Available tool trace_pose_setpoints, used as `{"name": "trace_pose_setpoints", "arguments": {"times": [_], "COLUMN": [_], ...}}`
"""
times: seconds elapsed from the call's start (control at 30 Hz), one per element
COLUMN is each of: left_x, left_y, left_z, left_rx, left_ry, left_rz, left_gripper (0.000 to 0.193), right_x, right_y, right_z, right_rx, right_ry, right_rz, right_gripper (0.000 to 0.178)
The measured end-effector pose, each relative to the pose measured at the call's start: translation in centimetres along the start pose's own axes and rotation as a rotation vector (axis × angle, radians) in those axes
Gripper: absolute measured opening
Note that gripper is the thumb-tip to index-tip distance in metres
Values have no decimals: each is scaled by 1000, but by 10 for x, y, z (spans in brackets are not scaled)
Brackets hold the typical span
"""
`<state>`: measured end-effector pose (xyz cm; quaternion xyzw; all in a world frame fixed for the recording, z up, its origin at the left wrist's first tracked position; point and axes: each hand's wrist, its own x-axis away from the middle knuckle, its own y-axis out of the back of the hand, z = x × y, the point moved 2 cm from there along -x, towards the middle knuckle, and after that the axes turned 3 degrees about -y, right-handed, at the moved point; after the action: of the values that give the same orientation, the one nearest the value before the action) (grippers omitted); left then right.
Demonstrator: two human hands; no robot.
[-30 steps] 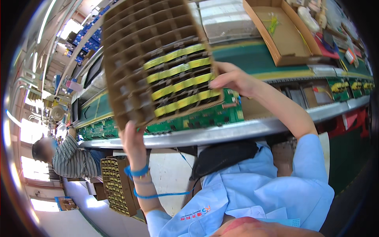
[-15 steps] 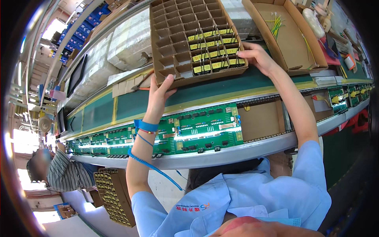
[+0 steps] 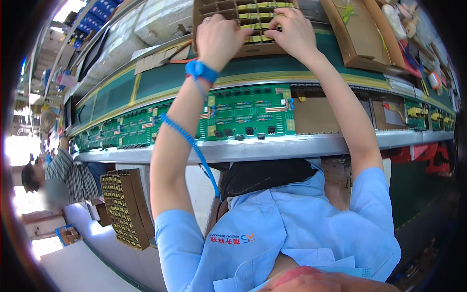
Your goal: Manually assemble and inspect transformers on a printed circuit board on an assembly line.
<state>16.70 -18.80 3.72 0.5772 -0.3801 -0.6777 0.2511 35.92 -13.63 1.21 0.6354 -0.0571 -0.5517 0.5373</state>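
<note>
The left hand [image 3: 220, 39] and right hand [image 3: 296, 33] bend their fingers close together over yellow-and-black parts [image 3: 255, 16]; whether either grips one, I cannot tell. These blocky parts sit in rows inside the divided cardboard box [image 3: 260, 49] on the green surface [image 3: 272, 68], its far end cropped. Half a second ago both hands held the box's outer sides; now they reach inside. Green surface stretches between its near wall and the circuit boards [image 3: 250, 114]; a cardboard tray [image 3: 362, 59] stands rightward.
</note>
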Motion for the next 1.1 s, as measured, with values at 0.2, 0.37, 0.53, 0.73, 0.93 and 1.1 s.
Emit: {"name": "trace_pose_setpoints", "arguments": {"times": [0.2, 0.37, 0.53, 0.73, 0.93, 1.1], "left_x": [0, 1, -4, 0, -8, 52], "left_y": [-11, -28, -18, -24, 59, 94], "left_z": [-23, -29, -46, -15, 34, 80], "left_rx": [0, 80, 108, 248, 474, 84], "left_ry": [68, 236, 39, 287, 473, 366], "left_rz": [103, 106, 277, 91, -275, -241], "left_gripper": [45, 25, 24, 18, 14, 12], "right_x": [15, -2, -2, -17, 39, 59], "right_y": [22, -8, -31, -31, 7, 73], "right_z": [-6, -34, -82, -85, -325, -115], "right_rx": [109, -110, -173, -864, -688, -791], "right_ry": [35, 12, 42, -207, -234, -288], "right_rz": [-24, 165, 139, 57, -66, 122], "right_gripper": [32, 32, 23, 25, 28, 34]}}
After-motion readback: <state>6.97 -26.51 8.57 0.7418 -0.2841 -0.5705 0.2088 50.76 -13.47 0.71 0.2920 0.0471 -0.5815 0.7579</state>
